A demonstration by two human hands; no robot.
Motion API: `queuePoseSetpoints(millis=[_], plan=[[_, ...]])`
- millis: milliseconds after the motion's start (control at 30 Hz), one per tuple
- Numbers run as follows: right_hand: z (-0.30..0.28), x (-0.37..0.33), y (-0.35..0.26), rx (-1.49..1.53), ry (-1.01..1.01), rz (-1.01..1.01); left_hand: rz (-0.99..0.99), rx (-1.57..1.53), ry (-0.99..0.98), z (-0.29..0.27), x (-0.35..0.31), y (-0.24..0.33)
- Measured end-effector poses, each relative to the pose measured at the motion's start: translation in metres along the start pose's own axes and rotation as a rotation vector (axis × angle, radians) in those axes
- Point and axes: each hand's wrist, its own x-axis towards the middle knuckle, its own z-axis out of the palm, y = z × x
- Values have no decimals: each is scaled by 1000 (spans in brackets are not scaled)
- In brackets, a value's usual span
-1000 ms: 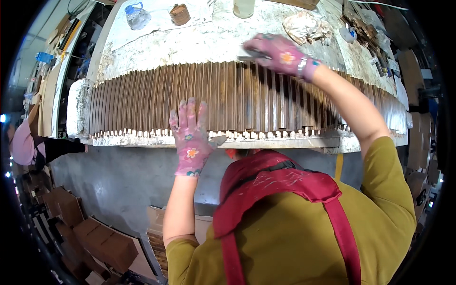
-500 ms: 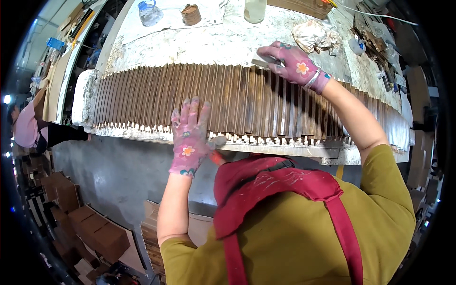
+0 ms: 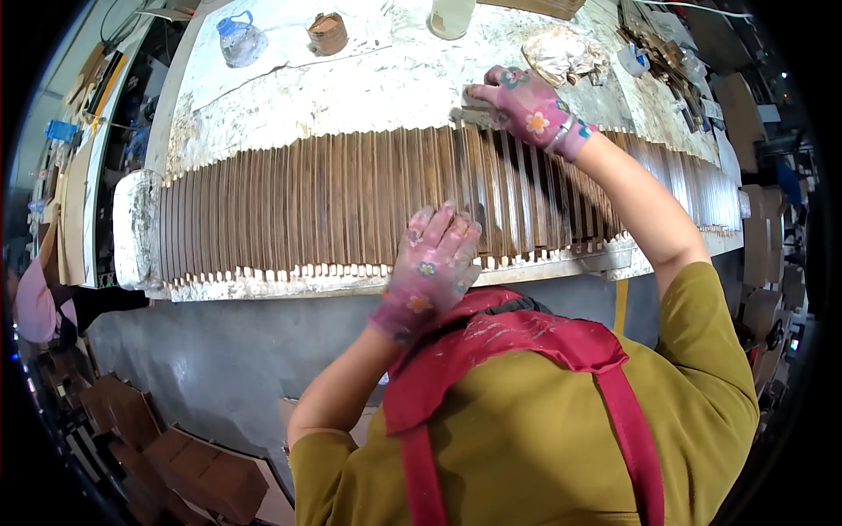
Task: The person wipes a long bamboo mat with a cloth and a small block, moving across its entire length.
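A long row of narrow dark brown wooden strips [image 3: 351, 197] lies side by side across the bench, with pale, narrowed ends along the near edge. My left hand [image 3: 434, 263], in a purple flowered glove, rests on the near part of the strips with its fingers stretched out. At the far edge of the row, my right hand [image 3: 531, 110] wears a matching glove. Its fingers are bent round toward the thumb, over a small greyish piece too hidden to make out. The right hand's shadow falls across the strips below it.
On the paint-stained bench [image 3: 263, 101] stand a clear jug [image 3: 241, 44], a rusty brown can [image 3: 328, 35] and a cloudy jar [image 3: 452, 17]. A crumpled cloth [image 3: 566, 57] lies beyond my right hand. Brown cartons [image 3: 206, 469] are on the floor behind left; another person [image 3: 39, 302] stands far left.
My left hand has moved right along the near edge of the strips. The right hand stays at the far edge, bent a little more. The whole view has shifted slightly.
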Motion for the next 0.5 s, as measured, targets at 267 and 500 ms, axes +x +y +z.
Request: queuePoseSetpoints(millis=[267,500], plan=[[-16,9,-25,-2,-376,117,24,7,38,3,-5,-5],[-23,1,-49,8,-362,-59,-5,-5,36,10,-7,-4]])
